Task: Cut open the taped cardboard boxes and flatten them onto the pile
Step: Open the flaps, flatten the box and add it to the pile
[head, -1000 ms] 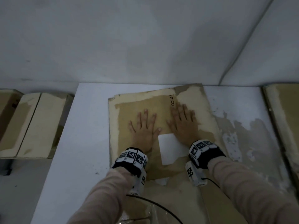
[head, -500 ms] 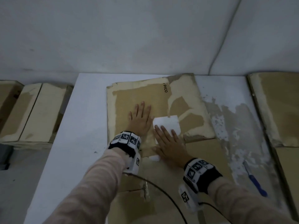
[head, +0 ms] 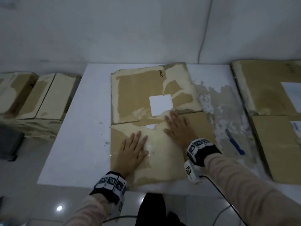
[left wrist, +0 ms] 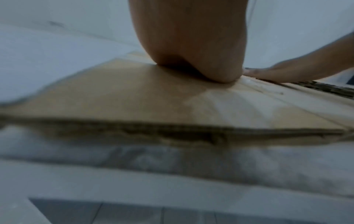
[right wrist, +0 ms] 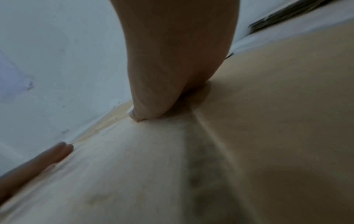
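Observation:
A flattened cardboard box [head: 135, 95] with a white label [head: 161, 105] lies on the white table [head: 78, 128]. Its near flap [head: 166, 157] reaches the table's front edge. My left hand [head: 133, 149] lies flat, fingers straight, on the near flap's left part. My right hand [head: 178, 128] presses flat by the fold line, fingertips just below the label. In the left wrist view my palm [left wrist: 191, 45] rests on the cardboard [left wrist: 114, 97]. The right wrist view shows my right hand [right wrist: 172, 68] on the cardboard [right wrist: 268, 121]. A blue box cutter [head: 235, 143] lies to the right.
More flattened cardboard [head: 268, 103] is piled at the table's right edge. Closed taped boxes [head: 40, 98] stand off the table to the left. Torn paper residue [head: 216, 101] marks the table between the pile and the flattened box. A wall rises behind the table.
Both hands slid back toward me, from the far panel beside the label down onto the near flap. The head view pulled back, and the cutter and right pile came into view.

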`<action>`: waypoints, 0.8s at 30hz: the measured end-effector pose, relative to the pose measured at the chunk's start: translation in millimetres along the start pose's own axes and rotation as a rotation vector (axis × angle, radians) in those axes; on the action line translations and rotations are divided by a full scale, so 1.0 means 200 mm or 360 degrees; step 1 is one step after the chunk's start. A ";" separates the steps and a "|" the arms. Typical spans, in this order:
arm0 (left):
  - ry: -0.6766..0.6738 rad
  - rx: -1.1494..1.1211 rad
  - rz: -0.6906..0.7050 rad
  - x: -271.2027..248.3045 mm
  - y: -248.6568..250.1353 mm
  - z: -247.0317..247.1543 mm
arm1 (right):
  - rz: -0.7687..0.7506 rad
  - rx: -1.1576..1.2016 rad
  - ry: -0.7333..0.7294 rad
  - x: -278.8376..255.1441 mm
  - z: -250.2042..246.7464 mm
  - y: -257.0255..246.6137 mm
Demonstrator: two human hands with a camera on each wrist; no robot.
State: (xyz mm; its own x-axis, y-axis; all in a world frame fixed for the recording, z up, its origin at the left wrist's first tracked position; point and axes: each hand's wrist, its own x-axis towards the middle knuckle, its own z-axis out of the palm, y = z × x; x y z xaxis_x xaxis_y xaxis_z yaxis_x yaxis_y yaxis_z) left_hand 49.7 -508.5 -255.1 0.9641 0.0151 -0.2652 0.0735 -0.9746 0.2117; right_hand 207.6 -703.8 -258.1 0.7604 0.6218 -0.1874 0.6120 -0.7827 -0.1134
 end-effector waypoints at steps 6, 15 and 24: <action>0.0070 -0.0044 -0.0312 -0.10 0.00 0.03 | 0.0433 0.0036 -0.0055 -0.38 0.00 0.17; 0.0355 -0.0671 -0.1319 -0.17 0.12 -0.12 | 0.1036 0.0431 -0.0235 -0.56 -0.10 0.14; 0.0452 -0.1274 -0.1374 -0.12 -0.05 -0.26 | 0.1205 0.1425 0.0510 -0.61 -0.27 0.21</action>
State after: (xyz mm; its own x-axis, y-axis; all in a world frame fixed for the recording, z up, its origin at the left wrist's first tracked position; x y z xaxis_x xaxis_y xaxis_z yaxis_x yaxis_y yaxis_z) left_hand 38.6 -488.6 -202.4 0.5340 0.7386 -0.4115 0.7605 -0.2069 0.6155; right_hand 151.7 -810.7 -187.9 0.9573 -0.1212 -0.2626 -0.2801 -0.6150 -0.7371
